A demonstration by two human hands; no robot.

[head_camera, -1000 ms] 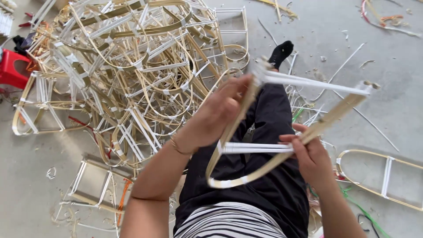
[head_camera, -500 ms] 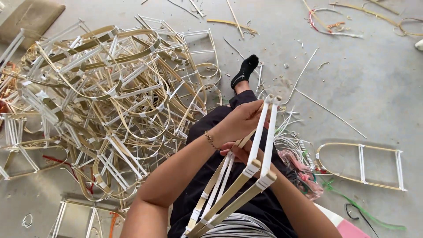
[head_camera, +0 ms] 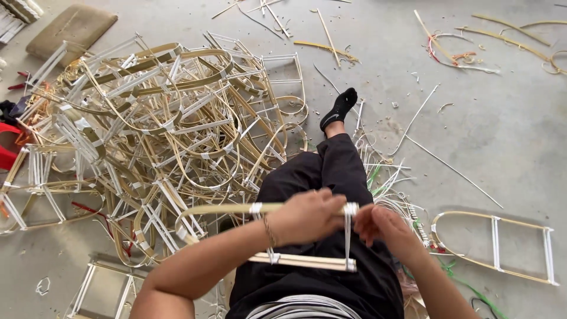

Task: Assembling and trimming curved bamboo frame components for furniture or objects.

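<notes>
the bent cane frame (head_camera: 236, 209) lies across the person's lap, its long axis running left to right, nearly level in the view. its curved end sits out to the left, over the edge of the heap; its squared end, with a white cross strut (head_camera: 348, 236), comes right up to the hands. a lower rail (head_camera: 301, 260) runs parallel to the upper one, nearer the body.

the left hand (head_camera: 308, 216) is closed over the upper rail, just left of the white binding (head_camera: 351, 208) at the strut's top. the right hand (head_camera: 387, 229) sits just right of that same joint, fingers curled in toward it; whether it actually pinches the binding or only touches it cannot be told, as the left hand covers part of the joint. so both hands meet at the right end of the frame, and the frame's length trails away to the left of them.

to the far left lies a big pile of similar frames (head_camera: 147, 130) on the concrete floor (head_camera: 502, 118). one finished frame (head_camera: 493, 245) lies alone to the right, well apart from the hands.
</notes>
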